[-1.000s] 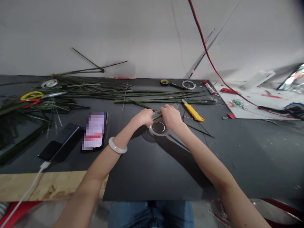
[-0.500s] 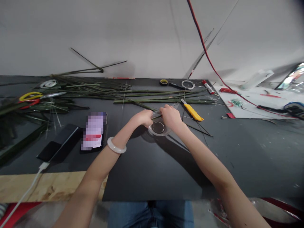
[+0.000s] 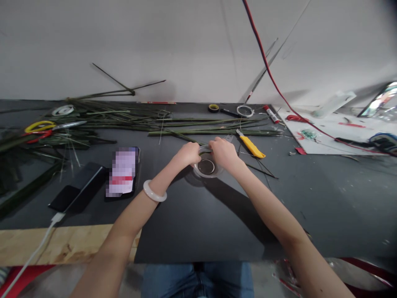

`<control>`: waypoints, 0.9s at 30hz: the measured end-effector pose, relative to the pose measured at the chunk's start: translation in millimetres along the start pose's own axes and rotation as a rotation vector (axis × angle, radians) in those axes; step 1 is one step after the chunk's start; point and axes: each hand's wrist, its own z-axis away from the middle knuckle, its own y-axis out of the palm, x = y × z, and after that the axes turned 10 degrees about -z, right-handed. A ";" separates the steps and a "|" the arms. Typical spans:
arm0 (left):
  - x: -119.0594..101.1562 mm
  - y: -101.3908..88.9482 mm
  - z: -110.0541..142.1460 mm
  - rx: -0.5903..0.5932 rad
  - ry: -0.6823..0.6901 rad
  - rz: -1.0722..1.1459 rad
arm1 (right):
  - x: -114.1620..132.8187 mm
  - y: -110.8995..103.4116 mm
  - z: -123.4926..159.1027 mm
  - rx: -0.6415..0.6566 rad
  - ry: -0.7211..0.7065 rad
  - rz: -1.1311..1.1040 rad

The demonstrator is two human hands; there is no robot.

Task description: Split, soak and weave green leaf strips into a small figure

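Scissors (image 3: 53, 127), cutter (image 3: 252, 147) and tape (image 3: 213, 110) suggest a workshop.

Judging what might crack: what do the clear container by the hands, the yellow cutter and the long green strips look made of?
Clear container: probably glossy plastic, its wall see-through, though glass is possible.
Yellow cutter: likely moulded plastic handle, evenly yellow; grey tip looks metal.
Long green strips: seemingly plant matter, matte, with uneven green.

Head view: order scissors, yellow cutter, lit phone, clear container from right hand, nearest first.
1. Clear container: at the right hand.
2. Yellow cutter: right of that hand.
3. Lit phone: left, past left hand.
4. Scissors: far left, on green strips.
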 end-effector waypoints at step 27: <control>-7.6 5.1 -0.2 -0.094 -0.128 0.014 | 6.8 4.5 -2.0 -0.061 0.049 -0.003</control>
